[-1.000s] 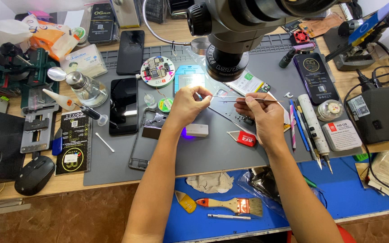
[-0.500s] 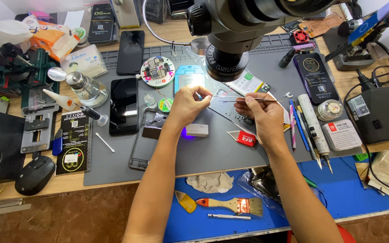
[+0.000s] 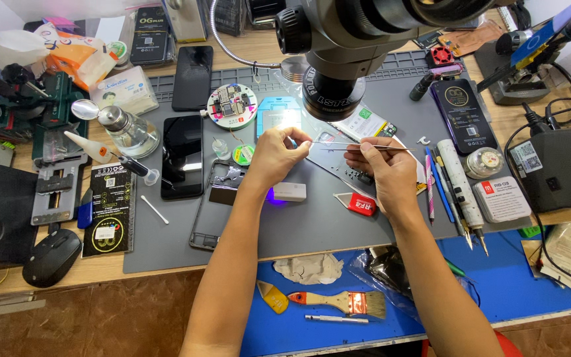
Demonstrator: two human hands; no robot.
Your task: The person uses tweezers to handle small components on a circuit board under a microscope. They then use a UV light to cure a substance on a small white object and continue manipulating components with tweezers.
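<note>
**A:** While the microscope head [image 3: 345, 59] looms over the far side of the bench, look at those tweezers [image 3: 358, 145] — thin, shiny metal, long axis running left to right, fine tips pointing left.

**B:** And who has them?

**A:** The right hand [image 3: 381, 173], fingers pinched narrow round the right-hand end. The left hand [image 3: 275, 155] meets the tips, thumb and forefinger nipped together on something too small to make out. Both hands hover above the grey rubbery work mat [image 3: 312, 225], just near of the microscope's round black lens.

**B:** What's beneath them?

**A:** A small white block [image 3: 289, 192] with a violet glow at its left end, lying on the mat just near the left hand. Right of it, a flat red wedge-shaped pick [image 3: 358, 205]. Left of the forearm, an opened phone frame [image 3: 216, 211], then a glossy black phone [image 3: 182, 157] standing lengthways, near to far.

**B:** And nearer us?

**A:** A blue mat [image 3: 497, 291], with a wooden-handled brush [image 3: 342, 302] lying left to right, bristles pointing right.
</note>
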